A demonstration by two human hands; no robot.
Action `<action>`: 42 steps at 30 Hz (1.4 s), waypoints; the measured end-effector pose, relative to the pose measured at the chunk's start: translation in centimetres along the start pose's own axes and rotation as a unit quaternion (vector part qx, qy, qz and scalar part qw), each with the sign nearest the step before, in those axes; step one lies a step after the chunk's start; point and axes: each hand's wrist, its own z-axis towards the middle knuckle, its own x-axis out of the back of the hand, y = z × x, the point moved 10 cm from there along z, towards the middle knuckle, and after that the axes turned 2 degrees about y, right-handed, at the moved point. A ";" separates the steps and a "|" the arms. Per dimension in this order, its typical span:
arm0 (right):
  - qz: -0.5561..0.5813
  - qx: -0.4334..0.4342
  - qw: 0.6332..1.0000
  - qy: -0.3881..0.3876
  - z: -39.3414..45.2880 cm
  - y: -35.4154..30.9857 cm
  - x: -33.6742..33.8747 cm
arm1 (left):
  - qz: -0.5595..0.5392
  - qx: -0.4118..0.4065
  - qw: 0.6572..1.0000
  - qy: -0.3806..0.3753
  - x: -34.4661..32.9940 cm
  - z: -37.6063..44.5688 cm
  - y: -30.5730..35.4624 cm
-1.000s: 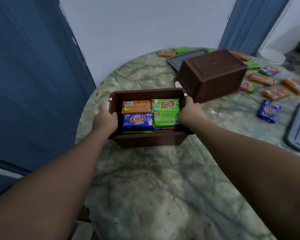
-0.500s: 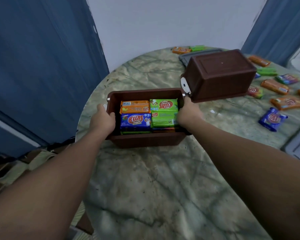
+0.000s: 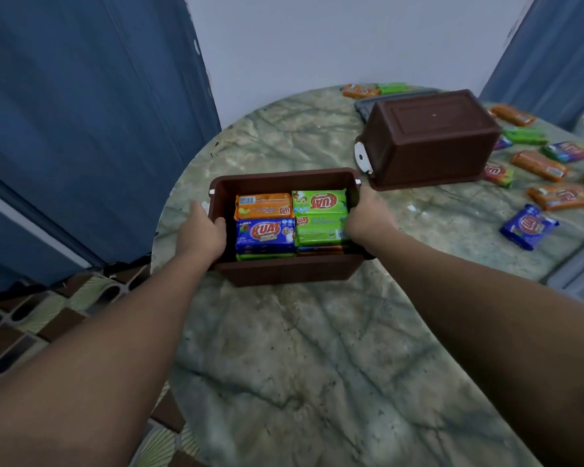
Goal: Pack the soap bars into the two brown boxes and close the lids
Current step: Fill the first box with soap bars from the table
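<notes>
Mid-frame: open box (image 3: 285, 269) full of soap bars (image 3: 265, 230) on marble surface (image 3: 317, 348). Left hand (image 3: 201, 235) and right hand (image 3: 368, 217) grip its side rims. Second box (image 3: 432, 139) upturned, upper right; loose bars (image 3: 528, 225) right.

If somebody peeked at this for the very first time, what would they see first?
Probably the open brown box in the middle of the marble table, packed with bright orange, green and blue soap bars. The left hand and right hand grip its two ends. Behind it to the right, a second brown box lies upside down, with loose soap bars scattered beyond it.
</notes>
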 end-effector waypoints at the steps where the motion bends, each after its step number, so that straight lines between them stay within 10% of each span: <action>1: -0.002 0.004 1.000 -0.003 -0.4 0.3 -0.2 | 0.005 0.004 1.000 -0.001 -0.1 -0.6 -0.4; 42: -0.023 0.151 0.983 -0.100 -6.2 10.0 5.4 | -0.005 0.141 0.983 0.114 -2.0 -24.3 0.0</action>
